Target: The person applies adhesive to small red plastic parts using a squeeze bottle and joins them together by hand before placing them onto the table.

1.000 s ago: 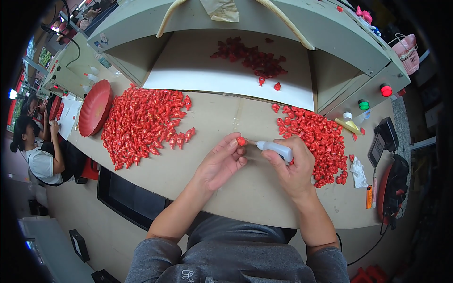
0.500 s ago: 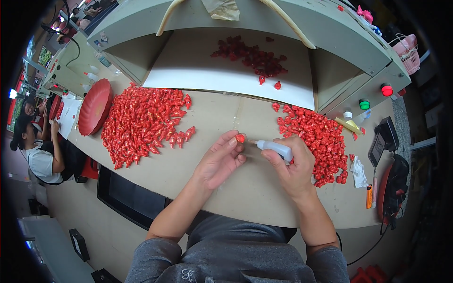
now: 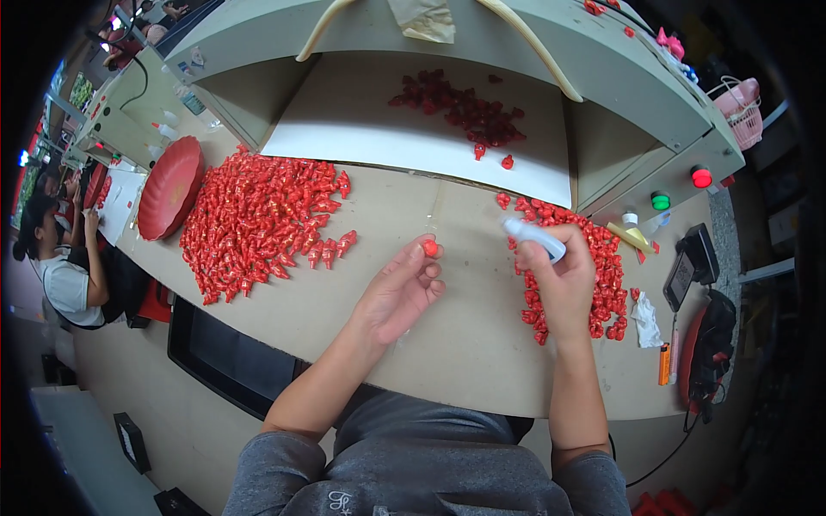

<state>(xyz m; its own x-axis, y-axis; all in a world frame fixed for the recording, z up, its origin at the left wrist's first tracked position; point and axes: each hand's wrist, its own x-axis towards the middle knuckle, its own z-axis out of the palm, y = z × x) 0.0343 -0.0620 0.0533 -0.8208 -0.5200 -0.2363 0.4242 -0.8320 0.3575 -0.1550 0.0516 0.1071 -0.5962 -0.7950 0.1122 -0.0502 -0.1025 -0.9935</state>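
Between the thumb and fingertips of my left hand (image 3: pixel 400 288) is a small red plastic piece (image 3: pixel 429 248), held above the middle of the table. My right hand (image 3: pixel 564 279) grips a small pale squeeze bottle (image 3: pixel 535 239), tilted with its tip end up and to the left, apart from the red piece. Under and beside that hand spreads a pile of small rounded red pieces (image 3: pixel 607 284). Left of my left hand lies a large heap of longer red figure-like pieces (image 3: pixel 249 215), with a few loose ones at its right edge.
A grey-green cabinet (image 3: pixel 641 129) with a white-floored opening stands at the back, more red pieces (image 3: pixel 469 112) inside. A red dish (image 3: pixel 171 189) sits far left. On the right lie a white tissue (image 3: pixel 646 320), an orange lighter (image 3: pixel 664 364) and a black device (image 3: pixel 684 273). Another person (image 3: pixel 64 267) sits at left.
My right hand has drawn the squeeze bottle up and right, away from the red piece, and tipped it. My left hand still holds the piece in nearly the same place.
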